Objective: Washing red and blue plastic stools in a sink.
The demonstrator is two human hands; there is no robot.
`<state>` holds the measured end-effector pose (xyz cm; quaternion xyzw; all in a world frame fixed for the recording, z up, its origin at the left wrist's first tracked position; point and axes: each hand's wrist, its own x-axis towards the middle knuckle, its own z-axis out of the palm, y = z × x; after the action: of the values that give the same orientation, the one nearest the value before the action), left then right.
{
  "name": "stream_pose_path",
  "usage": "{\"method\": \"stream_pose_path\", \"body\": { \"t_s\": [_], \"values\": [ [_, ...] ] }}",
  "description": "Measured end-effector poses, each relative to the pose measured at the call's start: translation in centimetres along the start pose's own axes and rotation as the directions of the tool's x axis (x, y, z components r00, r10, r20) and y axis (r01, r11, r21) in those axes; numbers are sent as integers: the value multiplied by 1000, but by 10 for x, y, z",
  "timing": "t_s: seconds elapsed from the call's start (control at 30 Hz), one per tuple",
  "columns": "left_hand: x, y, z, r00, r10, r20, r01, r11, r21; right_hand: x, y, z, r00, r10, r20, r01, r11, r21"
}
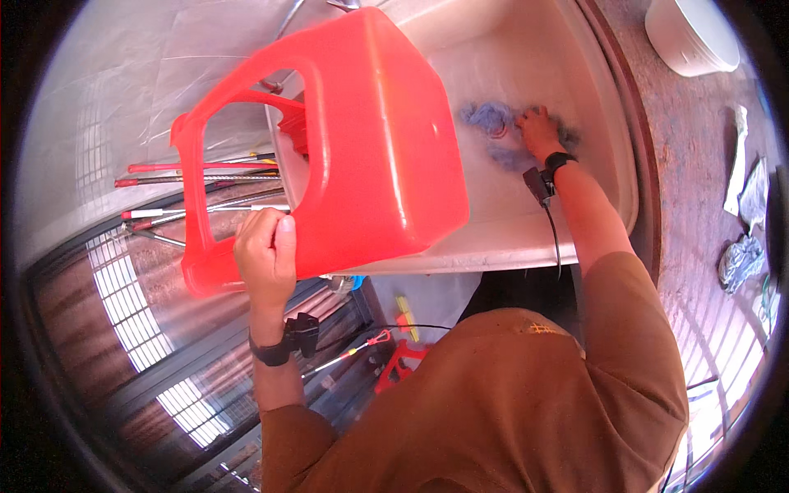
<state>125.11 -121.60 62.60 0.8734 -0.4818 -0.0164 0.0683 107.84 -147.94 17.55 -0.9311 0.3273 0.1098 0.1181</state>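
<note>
My left hand [266, 256] grips the lower edge of a red moulded plastic piece [382, 142], which looks like a small plastic chair or stool. A large cut-out opens in its side. It is tilted over the left part of a wide pale sink basin [474, 243]. Down in the basin, my right hand [540, 134] has its fingers curled on a wet blue-grey cloth [491, 117]. Part of that cloth is hidden under the hand. Both wrists wear black straps with small devices and cables.
Several poles with red ends [203, 166] lie left of the basin, near a tiled wall [123, 74]. On the wooden surface at right stand a white bucket [690, 43] and a crumpled plastic bag [741, 262]. Another red plastic item [400, 363] is on the floor below.
</note>
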Motion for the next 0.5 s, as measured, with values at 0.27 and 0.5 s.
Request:
{"method": "stream_pose_path", "body": {
  "t_s": [0.27,0.5],
  "values": [
    [0,-12,-5,998,51,-47,-50,998,28,-24,-26,-158,954,-300,19,-100,-258,961],
    [-2,-9,-11,989,105,-109,-105,994,5,-123,-74,-381,801,-399,-446,392,-213,895]
  ]
}}
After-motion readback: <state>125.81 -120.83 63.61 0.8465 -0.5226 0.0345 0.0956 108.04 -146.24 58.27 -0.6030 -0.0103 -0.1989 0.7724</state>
